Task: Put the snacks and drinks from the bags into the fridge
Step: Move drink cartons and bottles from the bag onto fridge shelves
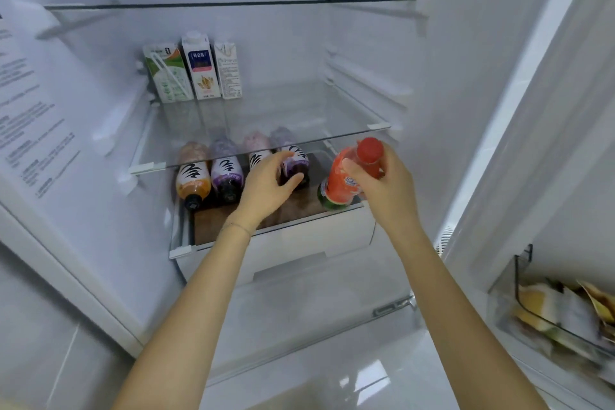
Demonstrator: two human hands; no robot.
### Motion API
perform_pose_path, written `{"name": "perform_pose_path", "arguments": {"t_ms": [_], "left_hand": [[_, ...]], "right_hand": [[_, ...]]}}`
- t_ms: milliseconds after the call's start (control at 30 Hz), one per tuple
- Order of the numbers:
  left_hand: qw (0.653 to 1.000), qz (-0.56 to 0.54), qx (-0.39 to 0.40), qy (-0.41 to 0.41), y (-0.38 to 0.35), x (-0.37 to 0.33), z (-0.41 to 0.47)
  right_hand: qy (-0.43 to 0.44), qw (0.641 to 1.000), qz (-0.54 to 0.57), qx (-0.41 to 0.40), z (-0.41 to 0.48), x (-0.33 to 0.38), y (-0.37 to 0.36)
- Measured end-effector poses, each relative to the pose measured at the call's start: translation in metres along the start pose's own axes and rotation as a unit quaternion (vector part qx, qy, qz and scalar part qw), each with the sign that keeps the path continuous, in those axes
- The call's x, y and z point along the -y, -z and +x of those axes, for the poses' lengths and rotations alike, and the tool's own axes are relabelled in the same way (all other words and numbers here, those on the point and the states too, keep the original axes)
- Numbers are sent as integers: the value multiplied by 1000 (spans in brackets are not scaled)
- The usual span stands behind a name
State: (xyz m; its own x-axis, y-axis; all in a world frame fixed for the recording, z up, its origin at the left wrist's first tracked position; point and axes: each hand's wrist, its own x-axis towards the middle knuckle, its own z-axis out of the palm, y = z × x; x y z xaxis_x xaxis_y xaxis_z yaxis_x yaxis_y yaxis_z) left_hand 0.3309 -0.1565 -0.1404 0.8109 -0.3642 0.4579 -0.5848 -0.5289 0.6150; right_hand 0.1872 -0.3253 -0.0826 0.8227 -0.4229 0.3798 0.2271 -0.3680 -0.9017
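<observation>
My right hand (379,183) grips a red-capped watermelon drink bottle (342,183) near its neck, holding it over the right end of the lower fridge shelf (213,226). My left hand (269,183) rests on a purple-labelled bottle (294,165) lying on that shelf, fingers curled around it. Beside it lie a pink bottle (256,150), another purple bottle (228,173) and an orange bottle (193,176), all with caps toward me. Three drink cartons (194,71) stand at the back left of the glass shelf (266,150) above.
A higher glass shelf (229,3) spans the top. A white drawer (299,243) sits under the bottle shelf. The open fridge door on the right carries a bin (519,286) holding snack packets (562,309). A printed label covers the left inner wall (30,116).
</observation>
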Motion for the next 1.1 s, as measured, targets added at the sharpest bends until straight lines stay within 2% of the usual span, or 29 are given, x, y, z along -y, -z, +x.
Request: {"name": "perform_pose_path", "arguments": {"t_ms": [67, 167, 300, 467, 633, 800, 1000, 1100], "left_hand": [[985, 153, 52, -55, -17, 5, 19], [943, 282, 168, -60, -38, 7, 37], [915, 371, 135, -83, -43, 14, 41], [924, 359, 103, -80, -33, 26, 38], [931, 358, 61, -39, -25, 29, 30], [936, 349, 44, -16, -18, 32, 27], [940, 337, 52, 5, -17, 28, 27], [944, 325, 57, 9, -14, 30, 27]], "right_hand": [[19, 999, -16, -22, -1, -7, -3], [28, 999, -7, -42, 2, -21, -9], [24, 999, 16, -46, 11, -41, -15], [27, 999, 29, -30, 27, -60, -33], [23, 999, 41, 4, 36, -73, -57], [42, 999, 12, 33, 44, -78, -71], [26, 995, -78, 62, 64, -96, -80], [14, 994, -85, 65, 76, -99, -87]]}}
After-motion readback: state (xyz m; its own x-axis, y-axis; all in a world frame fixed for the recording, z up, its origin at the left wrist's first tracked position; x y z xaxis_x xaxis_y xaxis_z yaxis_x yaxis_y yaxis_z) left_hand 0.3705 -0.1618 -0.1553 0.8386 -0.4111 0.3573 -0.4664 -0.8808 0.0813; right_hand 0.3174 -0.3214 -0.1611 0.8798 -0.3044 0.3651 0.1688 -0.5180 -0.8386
